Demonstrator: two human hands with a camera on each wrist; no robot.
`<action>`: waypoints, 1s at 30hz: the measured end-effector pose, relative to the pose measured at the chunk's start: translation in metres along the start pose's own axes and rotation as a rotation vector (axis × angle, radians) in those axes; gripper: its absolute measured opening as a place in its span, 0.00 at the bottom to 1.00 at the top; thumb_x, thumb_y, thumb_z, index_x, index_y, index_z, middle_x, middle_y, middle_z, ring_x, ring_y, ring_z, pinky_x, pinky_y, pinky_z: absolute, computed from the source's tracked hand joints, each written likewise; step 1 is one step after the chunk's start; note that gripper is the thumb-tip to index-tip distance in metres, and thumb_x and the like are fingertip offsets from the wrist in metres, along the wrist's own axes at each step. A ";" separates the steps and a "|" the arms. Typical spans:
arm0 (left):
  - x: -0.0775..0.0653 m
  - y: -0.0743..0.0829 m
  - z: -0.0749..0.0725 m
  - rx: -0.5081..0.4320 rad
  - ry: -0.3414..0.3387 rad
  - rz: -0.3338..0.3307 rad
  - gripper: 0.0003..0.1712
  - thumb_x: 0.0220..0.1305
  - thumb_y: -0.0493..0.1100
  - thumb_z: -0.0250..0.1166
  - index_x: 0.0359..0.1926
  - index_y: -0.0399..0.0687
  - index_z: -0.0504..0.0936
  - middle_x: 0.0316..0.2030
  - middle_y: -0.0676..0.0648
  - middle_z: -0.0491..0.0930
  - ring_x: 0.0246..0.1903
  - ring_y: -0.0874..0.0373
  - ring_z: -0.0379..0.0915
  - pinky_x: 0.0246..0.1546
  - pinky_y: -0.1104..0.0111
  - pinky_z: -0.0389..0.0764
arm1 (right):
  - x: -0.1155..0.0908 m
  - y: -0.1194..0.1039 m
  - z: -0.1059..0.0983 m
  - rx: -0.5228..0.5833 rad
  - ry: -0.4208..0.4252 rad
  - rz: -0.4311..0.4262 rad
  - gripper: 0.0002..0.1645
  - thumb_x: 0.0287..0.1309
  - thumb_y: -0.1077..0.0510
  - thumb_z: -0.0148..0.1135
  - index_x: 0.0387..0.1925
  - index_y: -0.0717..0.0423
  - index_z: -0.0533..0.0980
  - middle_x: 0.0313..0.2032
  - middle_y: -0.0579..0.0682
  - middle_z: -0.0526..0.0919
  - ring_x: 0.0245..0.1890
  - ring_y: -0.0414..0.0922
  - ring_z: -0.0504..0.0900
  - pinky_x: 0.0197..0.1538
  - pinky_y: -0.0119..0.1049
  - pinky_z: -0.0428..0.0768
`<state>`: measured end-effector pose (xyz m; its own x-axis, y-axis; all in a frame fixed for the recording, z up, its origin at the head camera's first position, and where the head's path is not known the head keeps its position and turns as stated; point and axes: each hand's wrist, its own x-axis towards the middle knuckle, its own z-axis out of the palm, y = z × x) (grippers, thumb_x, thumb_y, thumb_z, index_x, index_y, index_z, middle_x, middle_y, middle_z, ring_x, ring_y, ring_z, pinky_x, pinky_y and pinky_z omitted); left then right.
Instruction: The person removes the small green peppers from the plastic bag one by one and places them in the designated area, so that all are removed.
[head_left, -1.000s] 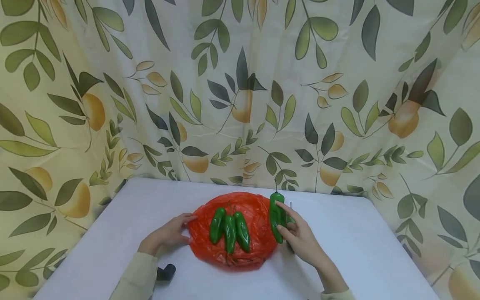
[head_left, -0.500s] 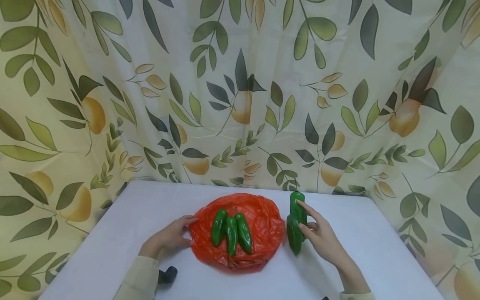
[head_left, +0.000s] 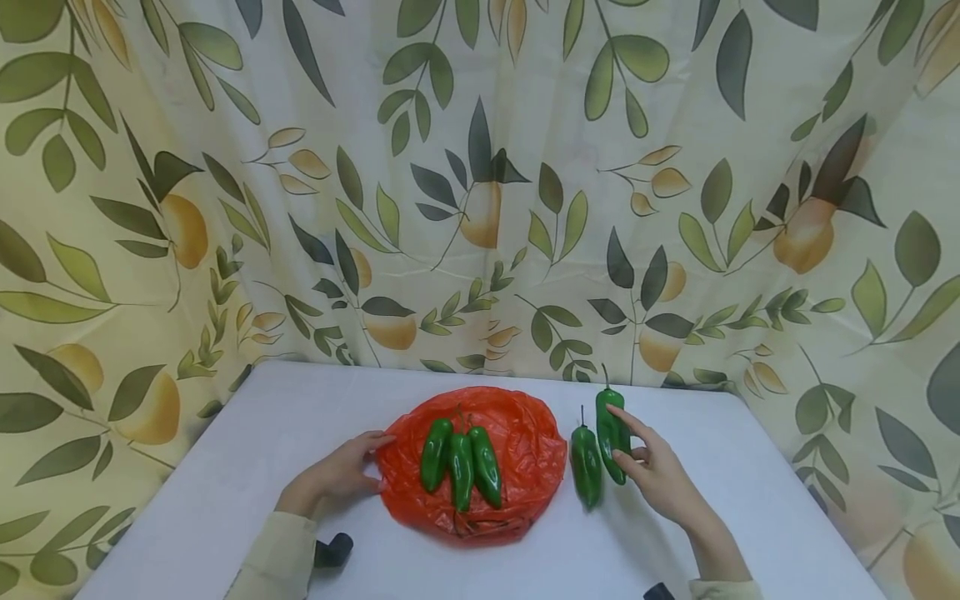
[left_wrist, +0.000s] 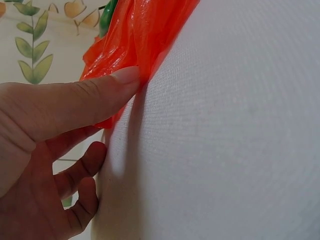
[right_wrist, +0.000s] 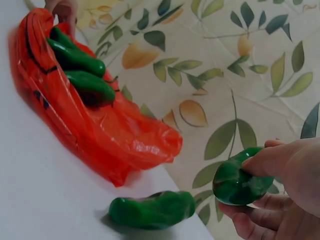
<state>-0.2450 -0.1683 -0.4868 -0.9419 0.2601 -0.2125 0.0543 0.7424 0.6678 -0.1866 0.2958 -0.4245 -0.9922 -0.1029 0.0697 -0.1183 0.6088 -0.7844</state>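
Between thumb and fingers, my right hand (head_left: 660, 477) pinches a green pepper (head_left: 606, 425) with a long thin stem. In the right wrist view this held pepper (right_wrist: 237, 182) is seen end-on, above the table. A second green pepper (head_left: 587, 468) lies on the table just left of it. Left of both is a crumpled red plastic bag (head_left: 528, 467), with three more green peppers (head_left: 461, 468) lying side by side on it. My left hand (head_left: 337, 471) pinches the bag's left edge; its thumb (left_wrist: 107, 92) presses the film while the other fingers curl below.
The white table (head_left: 300, 400) reaches back to a curtain (head_left: 480, 208) printed with leaves and fruit. A black object (head_left: 333, 550) shows beside the left wrist, and another dark piece (head_left: 658, 592) beside the right one.
My right hand has carried its pepper rightward from the bag's edge, past the pepper lying on the table, to that pepper's right side. My left hand has stayed at the bag.
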 end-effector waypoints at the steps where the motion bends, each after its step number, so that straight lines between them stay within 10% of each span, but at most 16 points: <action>1: 0.000 0.000 0.000 0.002 0.000 0.000 0.46 0.51 0.42 0.79 0.71 0.61 0.72 0.73 0.46 0.67 0.73 0.40 0.60 0.66 0.38 0.71 | 0.000 0.001 0.000 -0.010 0.001 0.009 0.40 0.68 0.67 0.57 0.78 0.49 0.56 0.66 0.71 0.65 0.42 0.48 0.85 0.38 0.35 0.87; 30: -0.002 0.001 0.000 -0.014 0.001 -0.008 0.46 0.51 0.42 0.79 0.71 0.61 0.71 0.74 0.47 0.66 0.74 0.40 0.59 0.66 0.37 0.71 | 0.007 0.032 -0.002 -0.165 -0.101 0.159 0.42 0.63 0.61 0.67 0.75 0.53 0.61 0.66 0.73 0.69 0.48 0.55 0.84 0.44 0.46 0.89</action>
<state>-0.2435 -0.1677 -0.4853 -0.9426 0.2537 -0.2171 0.0425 0.7359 0.6757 -0.1976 0.3161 -0.4480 -0.9910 -0.0690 -0.1149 0.0258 0.7431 -0.6687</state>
